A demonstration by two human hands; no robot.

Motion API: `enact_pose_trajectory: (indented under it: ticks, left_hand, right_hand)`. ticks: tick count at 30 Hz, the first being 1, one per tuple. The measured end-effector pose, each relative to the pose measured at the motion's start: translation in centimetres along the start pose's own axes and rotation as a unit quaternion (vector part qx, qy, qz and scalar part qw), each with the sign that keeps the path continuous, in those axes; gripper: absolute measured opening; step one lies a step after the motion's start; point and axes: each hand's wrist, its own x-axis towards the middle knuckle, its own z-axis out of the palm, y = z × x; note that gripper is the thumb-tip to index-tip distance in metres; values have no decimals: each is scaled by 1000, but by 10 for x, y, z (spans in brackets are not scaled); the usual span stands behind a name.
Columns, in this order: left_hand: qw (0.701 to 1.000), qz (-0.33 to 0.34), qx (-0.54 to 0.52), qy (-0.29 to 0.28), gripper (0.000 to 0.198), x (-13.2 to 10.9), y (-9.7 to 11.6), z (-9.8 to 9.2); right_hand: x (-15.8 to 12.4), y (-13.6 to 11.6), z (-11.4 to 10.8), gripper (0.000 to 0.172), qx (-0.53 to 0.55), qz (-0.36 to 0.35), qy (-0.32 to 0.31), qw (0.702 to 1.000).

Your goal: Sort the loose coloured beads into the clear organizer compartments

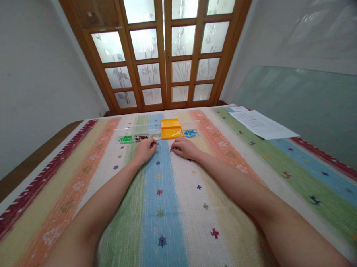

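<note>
My left hand (146, 150) rests on the tablecloth just in front of the clear boxes, fingers curled into a pinch; anything between the tips is too small to make out. Across the blue stripe, my right hand (185, 147) is also closed in a pinch, with tiny dark red pieces (171, 150) at its fingertips. Beyond the hands, an orange box (170, 123) with its lid raised holds small white pieces. Left of it, clear compartments contain green pieces (125, 138), dark brown-red pieces (141, 137) and a few yellow pieces (155, 136). Blue pieces (191, 133) lie in the clear box on the right.
A striped, patterned tablecloth (163, 227) covers the table. Printed paper sheets (262, 124) lie toward the far right. A glass panel (309, 97) leans along the right wall. Wooden doors with frosted panes (165, 70) stand behind the table.
</note>
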Motion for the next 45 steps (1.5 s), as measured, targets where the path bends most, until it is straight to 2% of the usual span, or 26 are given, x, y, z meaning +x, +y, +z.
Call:
enact_pose_trajectory:
  ticks: [7, 10, 14, 22, 26, 29, 32, 35, 40, 45]
  left_hand:
    - [983, -125, -68, 112, 25, 9, -42, -7]
    - [979, -142, -81, 124, 25, 10, -52, -9]
    - [980, -138, -83, 119, 26, 10, -54, -7]
    - [994, -56, -44, 78, 29, 8, -40, -3]
    - [998, 64, -7, 9, 29, 3, -15, 1]
    - [986, 155, 2, -60, 36, -3, 9, 8]
    - [972, 209, 7, -107, 43, -7, 25, 15]
    - [967, 224, 13, -121, 41, -9, 30, 18]
    - [971, 215, 17, -106, 31, -6, 23, 15]
    - [982, 166, 5, -91, 17, -4, 16, 11]
  right_hand:
    - [0, 2, 1, 12, 6, -6, 3, 1000]
    - [0, 2, 1, 12, 9, -6, 2, 1000]
    - [-1, 2, 1, 13, 10, -3, 6, 1000]
    - [-1, 1, 1, 15, 12, -5, 6, 1000]
    - [0, 4, 3, 16, -14, 21, 27, 999]
    - [1, 9, 3, 16, -36, 74, 57, 995]
    - [1, 13, 4, 16, -35, 111, 67, 991]
    - [1, 13, 4, 15, -28, 116, 70, 990]
    - [0, 12, 5, 14, -23, 103, 62, 992]
    - [-2, 7, 2, 14, 10, 32, 30, 999]
